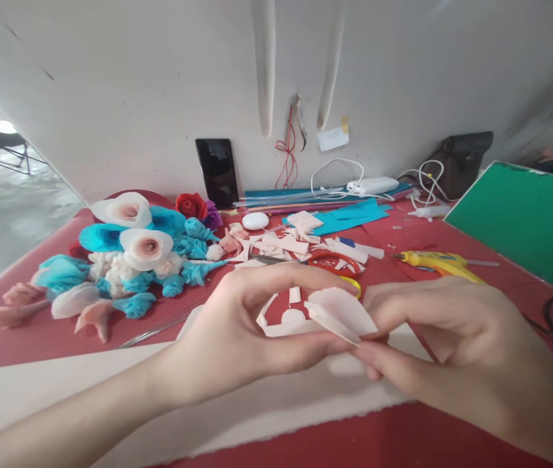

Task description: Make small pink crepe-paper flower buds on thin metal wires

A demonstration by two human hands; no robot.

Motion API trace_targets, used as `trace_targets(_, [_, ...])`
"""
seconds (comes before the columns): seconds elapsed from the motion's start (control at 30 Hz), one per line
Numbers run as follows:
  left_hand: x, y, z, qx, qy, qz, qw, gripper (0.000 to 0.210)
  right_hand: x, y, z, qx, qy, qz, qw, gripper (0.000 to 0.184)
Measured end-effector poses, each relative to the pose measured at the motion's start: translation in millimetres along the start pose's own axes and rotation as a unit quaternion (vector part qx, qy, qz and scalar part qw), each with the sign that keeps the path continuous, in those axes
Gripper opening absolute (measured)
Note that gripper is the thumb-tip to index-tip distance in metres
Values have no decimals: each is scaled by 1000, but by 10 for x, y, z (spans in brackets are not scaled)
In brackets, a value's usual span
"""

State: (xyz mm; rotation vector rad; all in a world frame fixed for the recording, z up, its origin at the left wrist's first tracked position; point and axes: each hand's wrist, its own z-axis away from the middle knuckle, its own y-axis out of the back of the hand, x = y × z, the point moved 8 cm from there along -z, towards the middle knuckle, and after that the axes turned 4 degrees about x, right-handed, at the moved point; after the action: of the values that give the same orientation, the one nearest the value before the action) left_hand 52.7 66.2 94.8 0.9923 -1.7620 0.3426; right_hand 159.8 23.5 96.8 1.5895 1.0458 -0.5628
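The pale pink paper petal [342, 313], gripped by the fingertips of the left hand [235, 318] and the right hand [457, 338] above the cream paper sheet [218, 413], could be creased or torn if its thin edge were pulled unevenly or squeezed too hard.

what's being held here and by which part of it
A pale pink paper piece, pinched at its narrow lower-right end by the right hand. The left hand's thumb meets its lower edge; its full grip is unclear.
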Motion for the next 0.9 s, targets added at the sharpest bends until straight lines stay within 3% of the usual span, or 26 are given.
trace_targets(0.17, [49, -21, 25, -8, -32, -47, 998, 44, 7, 18, -1, 7, -8, 10, 1000, 17])
trace_targets(0.47, [168, -14, 63, 10, -104, -190, 976, 43, 2, 57, -17, 1, -2, 40, 999, 18])
trace_targets(0.7, [216, -24, 79, 1, -139, -123, 983, 32, -52, 83, 15, 24, 50, 114, 992, 13])
trace_targets(0.9, [310, -60, 34, -37, -138, -127, 981, 22, -46, 41, 28, -6, 46, 121, 992, 16])
